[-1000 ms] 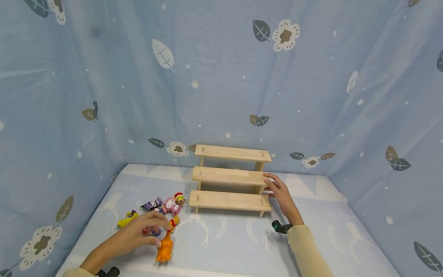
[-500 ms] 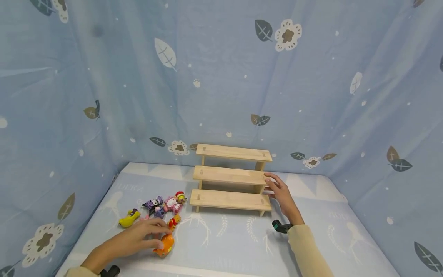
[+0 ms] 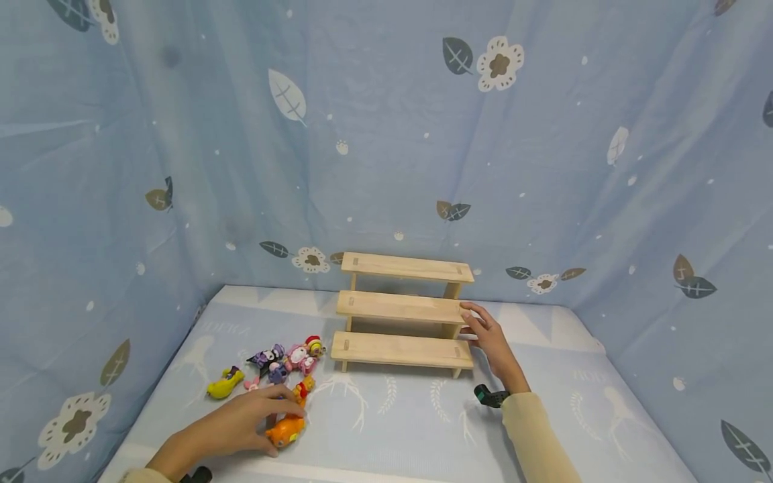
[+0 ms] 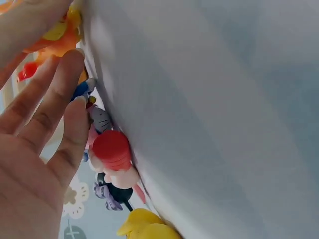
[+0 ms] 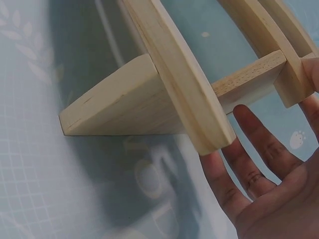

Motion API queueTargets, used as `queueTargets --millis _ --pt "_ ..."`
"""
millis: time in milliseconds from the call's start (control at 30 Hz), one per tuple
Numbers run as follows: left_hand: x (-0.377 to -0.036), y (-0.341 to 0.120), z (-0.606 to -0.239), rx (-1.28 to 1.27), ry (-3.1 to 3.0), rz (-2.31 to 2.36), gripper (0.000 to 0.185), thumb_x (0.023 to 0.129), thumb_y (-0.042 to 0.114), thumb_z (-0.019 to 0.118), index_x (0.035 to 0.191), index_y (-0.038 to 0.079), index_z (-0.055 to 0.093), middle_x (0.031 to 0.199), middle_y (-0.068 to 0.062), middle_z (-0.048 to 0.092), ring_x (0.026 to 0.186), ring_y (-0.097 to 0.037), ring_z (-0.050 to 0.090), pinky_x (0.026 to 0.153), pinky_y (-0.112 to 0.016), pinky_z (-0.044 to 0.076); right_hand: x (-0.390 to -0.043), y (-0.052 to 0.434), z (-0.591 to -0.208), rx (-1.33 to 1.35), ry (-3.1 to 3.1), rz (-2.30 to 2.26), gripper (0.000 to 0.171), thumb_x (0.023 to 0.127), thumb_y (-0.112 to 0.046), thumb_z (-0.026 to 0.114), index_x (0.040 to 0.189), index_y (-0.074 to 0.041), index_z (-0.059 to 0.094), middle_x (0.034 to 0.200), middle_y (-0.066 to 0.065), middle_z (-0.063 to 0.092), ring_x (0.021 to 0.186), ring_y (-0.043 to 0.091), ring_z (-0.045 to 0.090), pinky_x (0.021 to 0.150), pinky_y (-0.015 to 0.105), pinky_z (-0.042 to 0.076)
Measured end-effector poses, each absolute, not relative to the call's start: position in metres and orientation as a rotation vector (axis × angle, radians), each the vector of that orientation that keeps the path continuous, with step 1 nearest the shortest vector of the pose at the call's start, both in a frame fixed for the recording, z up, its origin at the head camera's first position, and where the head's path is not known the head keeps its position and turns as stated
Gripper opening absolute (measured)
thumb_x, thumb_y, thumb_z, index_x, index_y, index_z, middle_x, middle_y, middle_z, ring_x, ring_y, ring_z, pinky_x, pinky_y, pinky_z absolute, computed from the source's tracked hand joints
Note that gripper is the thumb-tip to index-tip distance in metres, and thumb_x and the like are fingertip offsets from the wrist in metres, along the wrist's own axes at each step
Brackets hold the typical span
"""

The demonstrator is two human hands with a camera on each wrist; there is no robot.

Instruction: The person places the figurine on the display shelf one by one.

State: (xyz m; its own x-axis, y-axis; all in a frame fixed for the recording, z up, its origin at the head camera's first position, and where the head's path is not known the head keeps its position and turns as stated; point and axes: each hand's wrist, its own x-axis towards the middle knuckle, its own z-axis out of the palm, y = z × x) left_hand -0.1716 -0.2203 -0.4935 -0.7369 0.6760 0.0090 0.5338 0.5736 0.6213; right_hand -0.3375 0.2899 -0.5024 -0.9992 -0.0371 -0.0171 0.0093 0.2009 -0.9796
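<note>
Head view: my left hand [image 3: 241,422] curls over the orange figure [image 3: 286,430] on the mat [image 3: 398,409], near the other toys [image 3: 284,359]; my right hand [image 3: 492,342], fingers straight, steadies the wooden tiered shelf [image 3: 401,308], whose steps are all bare, so placing has hardly begun.

Left wrist view: my fingers [image 4: 60,99] seem wrapped round the orange toy [image 4: 57,40], though it is blurred.

Right wrist view: my flat fingers [image 5: 234,184] touch the shelf's end [image 5: 199,114].
</note>
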Motion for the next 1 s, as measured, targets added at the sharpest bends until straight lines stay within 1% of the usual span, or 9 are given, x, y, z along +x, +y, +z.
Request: queueTargets --millis 233,333,467,533,633,700,733,867,1000 --pt "-0.167 -0.215 -0.498 1.011 2.713 0.864 0.037 0.085 0.046 0.083 0.120 0.036 0.072 0.114 0.015 0.055 0.081 0.000 0.053 0.065 -0.020 0.048 -0.334 0.289 -0.501 -0.074 2.406 -1.959 0.056 0.101 -0.054 0.061 0.148 -0.026 0.053 0.133 0.015 0.058 0.120 0.044 0.057 0.085 0.038 0.053" --pt "-0.167 -0.213 -0.497 0.988 2.739 0.859 0.037 0.086 0.049 0.082 0.119 0.035 0.072 0.115 0.017 0.056 0.085 0.000 0.053 0.070 -0.023 0.051 -0.330 0.288 -0.497 -0.079 2.391 -1.962 0.054 0.102 -0.051 0.060 0.149 -0.025 0.052 0.132 0.015 0.058 0.122 0.046 0.056 0.085 0.038 0.053" --pt "-0.168 -0.213 -0.497 0.943 2.765 0.914 0.038 0.088 0.050 0.080 0.120 0.032 0.072 0.118 0.019 0.059 0.097 -0.001 0.056 0.083 -0.031 0.054 -0.318 0.284 -0.480 -0.086 2.347 -1.967 0.051 0.106 -0.041 0.059 0.151 -0.021 0.050 0.129 0.014 0.059 0.125 0.051 0.052 0.086 0.041 0.053" --pt "-0.169 -0.214 -0.497 0.917 2.762 0.999 0.039 0.089 0.048 0.080 0.121 0.028 0.072 0.114 0.018 0.061 0.095 -0.005 0.058 0.080 -0.032 0.054 -0.313 0.282 -0.471 -0.081 2.328 -1.960 0.049 0.107 -0.036 0.057 0.152 -0.018 0.049 0.129 0.014 0.060 0.127 0.054 0.049 0.089 0.044 0.053" --pt "-0.170 -0.215 -0.496 0.866 2.735 1.163 0.044 0.088 0.042 0.083 0.124 0.020 0.071 0.105 0.015 0.064 0.086 -0.010 0.059 0.070 -0.030 0.053 -0.314 0.283 -0.473 -0.057 2.336 -1.942 0.048 0.108 -0.035 0.056 0.152 -0.018 0.049 0.129 0.014 0.060 0.127 0.053 0.049 0.091 0.047 0.051" --pt "-0.171 -0.214 -0.494 0.834 2.697 1.290 0.048 0.086 0.036 0.086 0.125 0.015 0.068 0.099 0.011 0.065 0.079 -0.013 0.059 0.063 -0.030 0.051 -0.318 0.285 -0.479 -0.042 2.333 -1.944 0.048 0.108 -0.035 0.056 0.152 -0.018 0.049 0.129 0.014 0.060 0.126 0.053 0.050 0.091 0.047 0.051" --pt "-0.172 -0.214 -0.493 0.812 2.692 1.332 0.050 0.085 0.035 0.087 0.125 0.014 0.066 0.100 0.010 0.065 0.080 -0.012 0.059 0.064 -0.030 0.051 -0.321 0.287 -0.482 -0.041 2.333 -1.949 0.049 0.108 -0.036 0.056 0.153 -0.019 0.049 0.129 0.013 0.060 0.126 0.052 0.051 0.090 0.046 0.052" --pt "-0.175 -0.212 -0.489 0.727 2.724 1.429 0.049 0.084 0.035 0.088 0.120 0.016 0.061 0.106 0.007 0.066 0.086 -0.011 0.062 0.070 -0.032 0.055 -0.330 0.291 -0.494 -0.045 2.342 -1.973 0.052 0.105 -0.042 0.058 0.152 -0.023 0.049 0.129 0.012 0.059 0.124 0.050 0.053 0.086 0.041 0.053" --pt "-0.176 -0.210 -0.485 0.627 2.828 1.391 0.045 0.085 0.035 0.086 0.120 0.017 0.064 0.111 0.007 0.068 0.092 -0.011 0.061 0.079 -0.036 0.057 -0.334 0.291 -0.500 -0.044 2.364 -1.967 0.055 0.102 -0.050 0.060 0.150 -0.026 0.051 0.130 0.012 0.059 0.120 0.046 0.056 0.085 0.039 0.052"
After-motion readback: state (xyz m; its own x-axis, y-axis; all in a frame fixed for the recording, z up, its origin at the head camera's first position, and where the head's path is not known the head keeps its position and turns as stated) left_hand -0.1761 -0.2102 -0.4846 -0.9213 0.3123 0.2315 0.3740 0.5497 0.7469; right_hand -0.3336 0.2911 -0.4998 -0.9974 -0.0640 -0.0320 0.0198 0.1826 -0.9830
